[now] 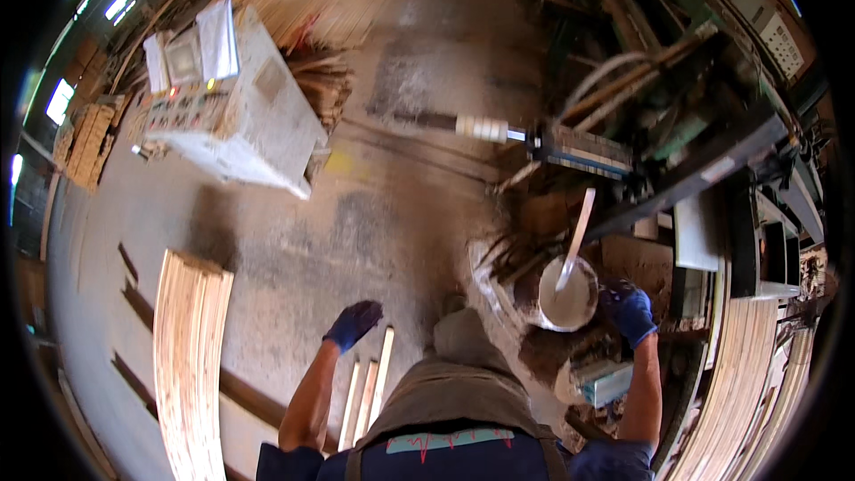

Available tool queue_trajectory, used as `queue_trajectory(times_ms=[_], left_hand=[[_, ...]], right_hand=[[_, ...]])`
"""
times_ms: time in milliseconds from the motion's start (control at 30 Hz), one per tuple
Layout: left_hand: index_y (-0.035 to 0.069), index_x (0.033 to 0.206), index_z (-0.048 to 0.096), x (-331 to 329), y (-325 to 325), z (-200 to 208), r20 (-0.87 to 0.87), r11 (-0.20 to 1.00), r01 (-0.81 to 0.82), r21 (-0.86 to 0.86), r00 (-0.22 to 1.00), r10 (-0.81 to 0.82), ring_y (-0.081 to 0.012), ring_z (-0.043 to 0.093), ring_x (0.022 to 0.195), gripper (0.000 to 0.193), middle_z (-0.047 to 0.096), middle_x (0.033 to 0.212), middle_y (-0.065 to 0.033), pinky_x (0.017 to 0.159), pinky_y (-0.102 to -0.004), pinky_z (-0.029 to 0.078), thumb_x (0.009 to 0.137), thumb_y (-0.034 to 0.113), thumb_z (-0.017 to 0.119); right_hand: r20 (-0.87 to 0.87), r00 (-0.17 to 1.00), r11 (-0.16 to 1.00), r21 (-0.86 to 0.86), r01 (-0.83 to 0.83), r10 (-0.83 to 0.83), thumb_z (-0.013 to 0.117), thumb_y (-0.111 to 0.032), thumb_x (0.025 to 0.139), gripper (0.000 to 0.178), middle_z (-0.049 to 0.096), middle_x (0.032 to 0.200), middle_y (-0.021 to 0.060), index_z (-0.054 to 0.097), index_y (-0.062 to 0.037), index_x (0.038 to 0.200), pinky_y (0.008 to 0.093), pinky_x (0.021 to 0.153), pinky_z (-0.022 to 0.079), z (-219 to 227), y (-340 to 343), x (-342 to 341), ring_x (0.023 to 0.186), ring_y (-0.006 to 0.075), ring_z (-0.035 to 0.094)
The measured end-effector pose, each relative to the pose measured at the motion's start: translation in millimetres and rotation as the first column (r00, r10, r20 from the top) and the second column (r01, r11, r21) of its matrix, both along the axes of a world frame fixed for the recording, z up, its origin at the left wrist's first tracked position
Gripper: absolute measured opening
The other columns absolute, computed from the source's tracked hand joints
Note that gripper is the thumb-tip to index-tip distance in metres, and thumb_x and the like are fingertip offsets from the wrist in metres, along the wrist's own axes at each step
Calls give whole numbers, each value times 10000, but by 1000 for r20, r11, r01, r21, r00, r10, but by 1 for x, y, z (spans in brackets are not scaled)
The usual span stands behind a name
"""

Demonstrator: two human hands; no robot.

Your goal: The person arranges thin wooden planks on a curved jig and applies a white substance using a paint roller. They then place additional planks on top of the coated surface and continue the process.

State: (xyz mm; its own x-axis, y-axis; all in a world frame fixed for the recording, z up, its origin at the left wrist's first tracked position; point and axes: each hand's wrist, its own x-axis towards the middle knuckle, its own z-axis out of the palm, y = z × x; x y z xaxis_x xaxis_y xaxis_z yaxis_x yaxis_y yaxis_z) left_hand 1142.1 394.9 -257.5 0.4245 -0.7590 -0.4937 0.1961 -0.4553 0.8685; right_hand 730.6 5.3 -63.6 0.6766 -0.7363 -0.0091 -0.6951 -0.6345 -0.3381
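Observation:
My left hand (354, 324), in a dark blue glove, hangs in the air over the floor, its fingers loosely stretched and holding nothing I can see. Near it, narrow wooden strips (367, 396) stand up beside my left leg. At the right side of a round bucket (543, 319) is my right hand (629, 310), also blue-gloved. Its fingers look bent beside the rim, but blur and shadow hide whether they grip anything. Whitish paste (567, 303) fills the bucket, and a flat wooden stick (579, 232) leans out of it.
A stack of wooden boards (189, 365) stands at the left. Farther off is a pale control cabinet (258, 107) with buttons and papers. Machinery with a dark metal beam (695, 174) fills the right, above more stacked boards (735, 383). A roller arm (485, 129) juts over the floor.

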Motion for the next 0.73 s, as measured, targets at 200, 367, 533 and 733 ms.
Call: queue_trajectory(times_ms=[200,367,533,733], left_hand=[[71,1129,582,135,94,-52,-105,833,-384,399,883,458,-226,649,821,338,665,1051,-104,633,-376,522,945,347,523],[82,1060,575,158,186,-98,-467,552,-592,588,309,829,-301,627,752,498,672,939,-148,554,-461,480,927,537,424],[108,1124,565,318,88,-114,-255,581,-417,699,613,748,-326,634,862,544,663,1017,-165,667,-503,483,875,585,486],[140,1201,553,550,-64,-117,-161,779,-236,581,905,394,-356,642,994,636,651,1111,-186,804,-554,487,814,643,560]], right_hand=[[164,903,912,-190,-365,396,661,-228,800,209,690,914,144,698,-62,922,385,756,527,51,-85,263,831,308,661],[113,808,814,-134,-565,579,582,-310,842,317,671,960,161,656,-90,1057,409,776,515,28,-153,495,898,324,644],[-9,771,764,143,-629,636,538,-332,849,352,662,996,170,639,-99,1092,432,790,507,-24,-190,680,912,347,637],[-362,726,811,294,-506,584,526,-439,860,450,666,1042,175,612,-107,1151,426,871,492,-125,-271,781,988,315,640]])
